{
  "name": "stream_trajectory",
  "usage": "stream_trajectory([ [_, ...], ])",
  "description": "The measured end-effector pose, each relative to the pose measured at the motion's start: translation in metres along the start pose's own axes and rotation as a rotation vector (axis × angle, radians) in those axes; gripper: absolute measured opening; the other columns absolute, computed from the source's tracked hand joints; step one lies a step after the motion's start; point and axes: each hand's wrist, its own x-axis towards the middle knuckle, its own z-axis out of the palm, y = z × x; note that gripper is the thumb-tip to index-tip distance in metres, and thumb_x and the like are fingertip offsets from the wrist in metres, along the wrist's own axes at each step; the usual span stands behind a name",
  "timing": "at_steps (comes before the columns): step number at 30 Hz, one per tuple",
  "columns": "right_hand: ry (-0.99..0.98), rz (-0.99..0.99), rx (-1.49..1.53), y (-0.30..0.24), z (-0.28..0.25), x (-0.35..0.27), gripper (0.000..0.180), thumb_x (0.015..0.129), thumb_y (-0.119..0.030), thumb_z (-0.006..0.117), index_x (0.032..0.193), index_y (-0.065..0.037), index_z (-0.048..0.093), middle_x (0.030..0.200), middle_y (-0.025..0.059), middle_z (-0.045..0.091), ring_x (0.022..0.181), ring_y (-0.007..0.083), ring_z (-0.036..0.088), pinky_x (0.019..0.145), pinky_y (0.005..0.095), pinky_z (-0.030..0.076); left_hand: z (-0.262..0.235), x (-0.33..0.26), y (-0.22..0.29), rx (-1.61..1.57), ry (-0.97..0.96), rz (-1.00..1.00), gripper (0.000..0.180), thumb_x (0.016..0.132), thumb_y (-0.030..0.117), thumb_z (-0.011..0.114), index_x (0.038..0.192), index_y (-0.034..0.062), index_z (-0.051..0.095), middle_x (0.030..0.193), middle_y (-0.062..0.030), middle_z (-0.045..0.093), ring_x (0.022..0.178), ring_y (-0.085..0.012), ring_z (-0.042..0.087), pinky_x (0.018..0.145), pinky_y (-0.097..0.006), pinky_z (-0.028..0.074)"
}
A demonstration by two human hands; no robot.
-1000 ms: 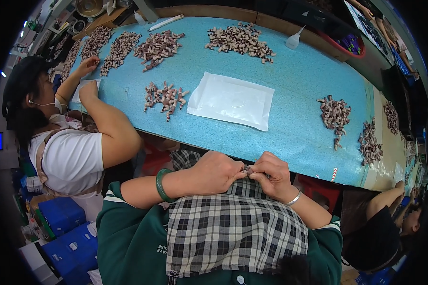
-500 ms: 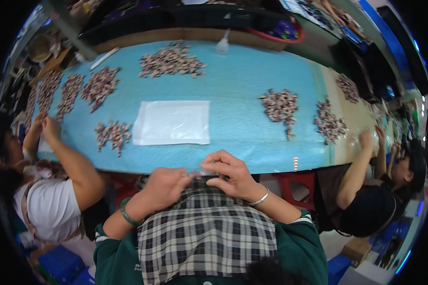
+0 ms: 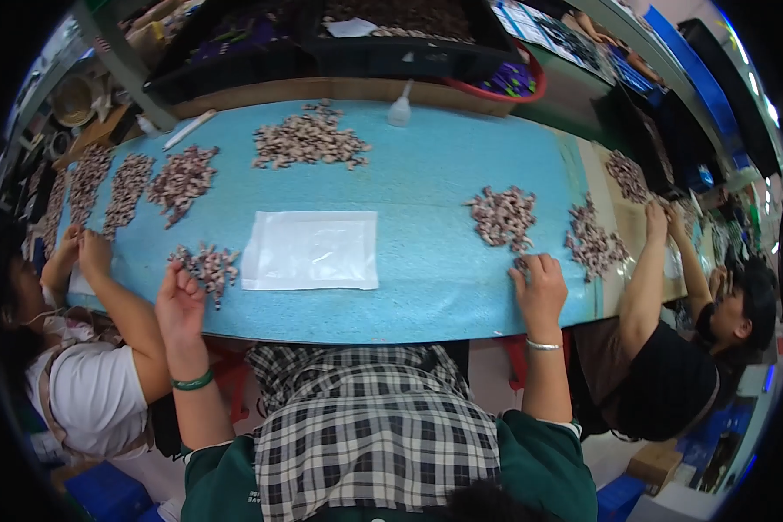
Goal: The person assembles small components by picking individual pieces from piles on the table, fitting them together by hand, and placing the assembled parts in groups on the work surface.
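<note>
My left hand (image 3: 179,300) rests on the blue table cover (image 3: 426,183), its fingertips touching a small heap of pinkish-brown little parts (image 3: 207,264). My right hand (image 3: 539,283) lies palm down at the near edge of another heap of the same parts (image 3: 502,214), fingers bent over a few of them. I cannot tell whether either hand holds a piece. A flat clear plastic bag (image 3: 311,250) lies on the cover between my hands. I wear a green bracelet on the left wrist and a thin bangle on the right.
Several more heaps of parts (image 3: 309,139) lie across the cover. A small white squeeze bottle (image 3: 399,108) stands at the far edge, with dark bins (image 3: 391,39) behind. One person (image 3: 78,348) works at my left, another person (image 3: 670,339) at my right.
My hands were together at the table's near edge over my lap; now they have spread apart, the left to the left heap and the right to the right heap.
</note>
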Motion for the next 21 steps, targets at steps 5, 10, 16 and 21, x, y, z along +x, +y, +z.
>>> stream_trajectory([
  [5,0.007,-0.002,-0.060,-0.005,0.008,-0.001,0.014,0.074,-0.004,0.069,0.086,-0.006,0.061,0.084,0.0097,0.059,0.079,0.0285,0.057,0.066,0.0394,0.047,0.075,-0.005,-0.017,0.357,-0.021,0.150,0.011,0.097,0.015,0.051,0.101,0.0058,0.056,0.066,0.0010,0.047,0.052,-0.0088,0.045,0.044,-0.023,0.036],
  [10,-0.263,-0.056,0.583,-0.050,0.017,0.019,0.012,0.074,-0.003,0.070,0.085,-0.001,0.064,0.079,0.0118,0.063,0.071,0.0295,0.060,0.066,0.0366,0.050,0.148,0.020,-0.043,1.181,-0.461,0.501,0.014,0.089,0.011,0.057,0.101,0.0038,0.060,0.081,-0.0076,0.060,0.063,-0.0176,0.059,0.055,-0.030,0.048],
  [16,-0.367,-0.177,0.664,-0.089,0.037,0.039,0.012,0.074,0.000,0.070,0.086,0.000,0.068,0.077,0.0116,0.066,0.070,0.0241,0.064,0.062,0.0321,0.050,0.212,0.074,-0.086,1.778,-0.672,0.811,0.021,0.082,0.016,0.067,0.099,0.0056,0.062,0.095,-0.0139,0.062,0.082,-0.0329,0.063,0.068,-0.041,0.052],
  [21,-0.338,-0.181,0.614,-0.095,0.040,0.042,0.011,0.072,-0.004,0.073,0.083,-0.002,0.069,0.075,0.0120,0.065,0.068,0.0273,0.063,0.061,0.0336,0.050,0.234,0.092,-0.108,1.934,-0.594,0.833,0.020,0.081,0.016,0.067,0.095,0.0036,0.061,0.092,-0.0130,0.062,0.082,-0.0325,0.064,0.067,-0.041,0.052],
])
